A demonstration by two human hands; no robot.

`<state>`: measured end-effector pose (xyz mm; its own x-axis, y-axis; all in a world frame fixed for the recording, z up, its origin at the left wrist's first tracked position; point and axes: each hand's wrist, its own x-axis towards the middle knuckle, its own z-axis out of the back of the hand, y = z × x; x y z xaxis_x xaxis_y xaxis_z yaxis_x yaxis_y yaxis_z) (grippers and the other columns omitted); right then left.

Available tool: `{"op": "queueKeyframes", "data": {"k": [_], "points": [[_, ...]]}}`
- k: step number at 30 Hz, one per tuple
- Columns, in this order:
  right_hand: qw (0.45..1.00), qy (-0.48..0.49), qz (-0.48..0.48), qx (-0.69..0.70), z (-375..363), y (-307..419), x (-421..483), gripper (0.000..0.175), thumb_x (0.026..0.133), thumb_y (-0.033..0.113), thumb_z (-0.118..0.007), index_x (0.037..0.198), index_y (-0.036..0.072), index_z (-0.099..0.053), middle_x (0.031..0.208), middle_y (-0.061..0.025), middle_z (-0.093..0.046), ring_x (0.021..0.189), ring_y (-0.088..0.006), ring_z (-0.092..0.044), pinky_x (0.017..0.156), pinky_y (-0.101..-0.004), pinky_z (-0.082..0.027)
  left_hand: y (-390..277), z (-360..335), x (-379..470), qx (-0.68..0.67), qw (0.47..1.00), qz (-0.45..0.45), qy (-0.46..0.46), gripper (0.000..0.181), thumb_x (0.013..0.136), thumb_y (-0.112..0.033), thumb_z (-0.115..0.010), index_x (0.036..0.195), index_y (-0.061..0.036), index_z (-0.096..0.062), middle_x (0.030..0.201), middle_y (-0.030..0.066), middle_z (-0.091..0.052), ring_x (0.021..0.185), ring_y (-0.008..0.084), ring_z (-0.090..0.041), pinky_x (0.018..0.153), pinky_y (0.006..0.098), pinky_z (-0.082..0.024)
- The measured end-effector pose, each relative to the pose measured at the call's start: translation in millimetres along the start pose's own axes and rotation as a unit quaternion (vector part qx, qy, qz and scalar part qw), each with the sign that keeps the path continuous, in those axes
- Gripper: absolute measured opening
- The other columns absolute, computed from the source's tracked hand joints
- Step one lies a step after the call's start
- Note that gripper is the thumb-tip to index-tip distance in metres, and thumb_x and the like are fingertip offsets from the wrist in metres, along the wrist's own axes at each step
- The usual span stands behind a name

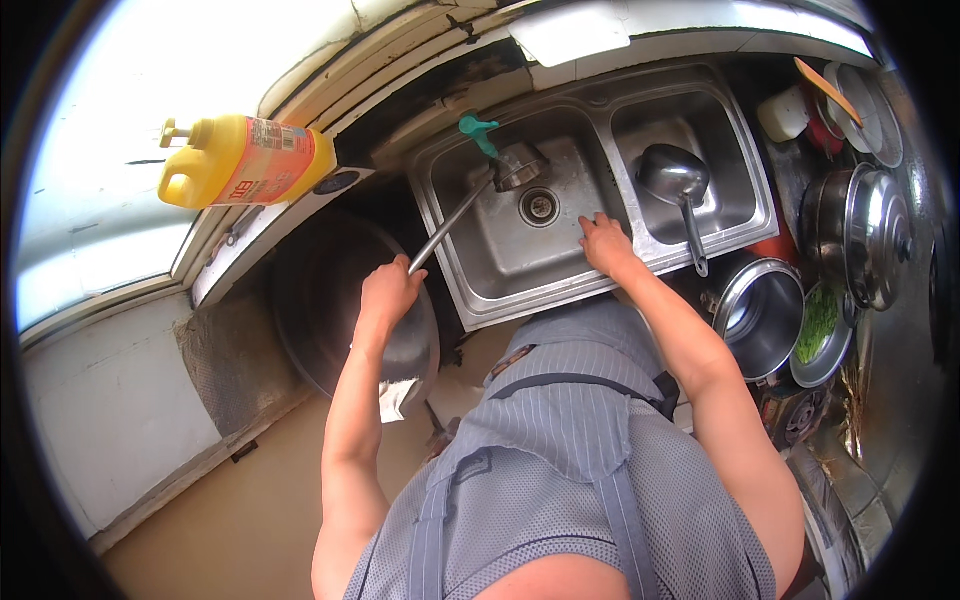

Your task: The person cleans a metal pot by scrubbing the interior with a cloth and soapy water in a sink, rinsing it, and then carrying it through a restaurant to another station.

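My left hand point(391, 291) grips the end of a long metal handle, which slants over the left rim of a stainless steel double sink point(447, 264). At its far end a metal ladle or dipper bowl point(520, 166) lies in the left basin, just below a green tap point(478, 133). Over that basin's near right part hangs my right hand point(606, 244), fingers apart and holding nothing, right of the drain strainer point(539, 207). A deep metal ladle point(673, 174) rests in the right basin, its handle across the front rim.
A yellow pump jug point(247, 163) stands on the window ledge. Below it is a large dark round vat point(337, 300). To the right are an open metal pot point(765, 319), a bowl of green vegetables point(820, 330) and a lidded steel pot point(874, 236).
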<state>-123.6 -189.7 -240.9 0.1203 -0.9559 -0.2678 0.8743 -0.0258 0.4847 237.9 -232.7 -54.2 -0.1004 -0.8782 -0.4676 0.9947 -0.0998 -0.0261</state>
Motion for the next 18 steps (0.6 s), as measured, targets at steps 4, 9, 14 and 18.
{"op": "queueKeyframes", "data": {"k": [4,9,14,18], "points": [[0.996,0.085,-0.026,0.029,13,6,13,0.031,0.092,0.022,-0.061,0.118,0.005,-0.063,0.11,-0.0227,-0.062,0.099,-0.0427,-0.063,0.088,-0.0466,-0.052,2,-25,-27,-0.334,0.923,0.121,0.148,0.026,0.096,-0.028,-0.063,0.097,-0.0033,-0.055,0.058,0.0065,-0.057,0.043,0.0144,-0.053,0.039,0.0313,-0.039],[0.995,0.026,0.011,0.096,29,5,28,0.03,0.093,0.021,-0.06,0.116,0.002,-0.065,0.107,-0.0238,-0.064,0.099,-0.0425,-0.063,0.088,-0.0472,-0.051,15,-92,-67,-0.591,0.753,0.15,0.247,0.026,0.102,-0.03,-0.054,0.093,-0.0058,-0.053,0.053,0.0046,-0.053,0.033,0.009,-0.038,0.032,0.0254,-0.032],[0.989,-0.02,0.03,0.145,51,-4,25,0.028,0.093,0.017,-0.058,0.112,0.0,-0.067,0.107,-0.0247,-0.066,0.099,-0.0424,-0.063,0.088,-0.0472,-0.051,-22,-142,-102,-0.693,0.656,0.142,0.264,0.026,0.102,-0.033,-0.053,0.094,-0.0083,-0.053,0.053,0.0043,-0.052,0.033,0.0084,-0.037,0.032,0.0244,-0.033],[0.988,-0.026,-0.005,0.153,58,-12,19,0.028,0.093,0.017,-0.058,0.113,-0.001,-0.066,0.108,-0.0233,-0.068,0.103,-0.0409,-0.064,0.09,-0.0435,-0.051,-53,-154,-75,-0.681,0.68,0.129,0.239,0.024,0.101,-0.031,-0.056,0.098,-0.0073,-0.053,0.054,0.004,-0.054,0.033,0.009,-0.039,0.033,0.0251,-0.033]]}}
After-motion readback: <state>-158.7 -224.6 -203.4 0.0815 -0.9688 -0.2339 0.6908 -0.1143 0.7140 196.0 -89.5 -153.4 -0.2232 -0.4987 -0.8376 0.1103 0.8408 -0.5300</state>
